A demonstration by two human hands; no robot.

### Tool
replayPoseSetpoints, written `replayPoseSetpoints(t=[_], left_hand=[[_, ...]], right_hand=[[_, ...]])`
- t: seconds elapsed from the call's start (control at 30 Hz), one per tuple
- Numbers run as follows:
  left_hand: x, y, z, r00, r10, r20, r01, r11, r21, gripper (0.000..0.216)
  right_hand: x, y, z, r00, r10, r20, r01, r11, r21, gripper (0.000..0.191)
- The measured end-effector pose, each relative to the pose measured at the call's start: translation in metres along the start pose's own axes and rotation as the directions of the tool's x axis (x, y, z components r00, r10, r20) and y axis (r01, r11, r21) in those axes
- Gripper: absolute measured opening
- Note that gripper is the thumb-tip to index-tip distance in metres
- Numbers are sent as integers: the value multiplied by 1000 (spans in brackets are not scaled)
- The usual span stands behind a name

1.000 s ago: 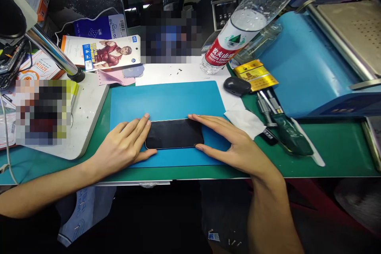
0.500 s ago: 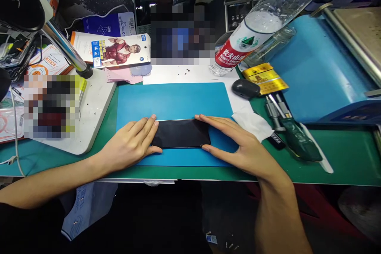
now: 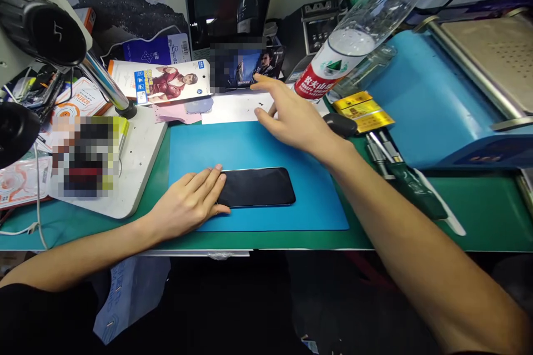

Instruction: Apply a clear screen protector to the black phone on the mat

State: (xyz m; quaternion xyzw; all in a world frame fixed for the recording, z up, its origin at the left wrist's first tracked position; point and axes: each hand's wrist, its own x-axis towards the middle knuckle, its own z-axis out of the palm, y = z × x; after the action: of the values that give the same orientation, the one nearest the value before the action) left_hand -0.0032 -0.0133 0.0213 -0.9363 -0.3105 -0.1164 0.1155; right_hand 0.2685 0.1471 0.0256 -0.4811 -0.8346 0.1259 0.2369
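A black smartphone lies screen up on the blue work mat. My left hand grips its left end, with fingers along the far edge and the thumb at the near edge. Over the mat's far side, my right hand reaches out with its fingers apart and nothing in them. Its fingertips are in front of a dark printed box at the back; whether they touch it I cannot tell. A white sheet lies beneath that reach.
A large water bottle and a black computer mouse are right of my right hand. Beyond them are a yellow packet, a green-handled tool and a blue machine. A microscope stand is at left.
My right hand has let go of the phone's right end and moved away toward the back. My left hand keeps its grip. The view has shifted slightly.
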Motion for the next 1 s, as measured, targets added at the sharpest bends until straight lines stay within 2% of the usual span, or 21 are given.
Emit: replayPoseSetpoints(t=[0.17,0.3,0.47,0.73,1.0], left_hand=[[-3,0,2,1000,-19,-5,19,998,-55,60],[-3,1,2,1000,-19,-3,19,999,-36,62],[-1,1,-1,1000,2,-9,-2,999,47,58],[1,-2,-6,999,33,-2,-33,997,75,59],[2,-2,-6,1000,24,-4,-23,997,69,55]], right_hand=[[30,8,15,995,-96,34,98,992,-74,58],[27,3,15,991,-135,-25,131,984,-120,55],[15,-4,16,986,-141,-90,127,981,-148,38],[14,9,24,984,-171,-43,167,983,-75,36],[18,3,29,983,-179,42,182,977,-115,43]])
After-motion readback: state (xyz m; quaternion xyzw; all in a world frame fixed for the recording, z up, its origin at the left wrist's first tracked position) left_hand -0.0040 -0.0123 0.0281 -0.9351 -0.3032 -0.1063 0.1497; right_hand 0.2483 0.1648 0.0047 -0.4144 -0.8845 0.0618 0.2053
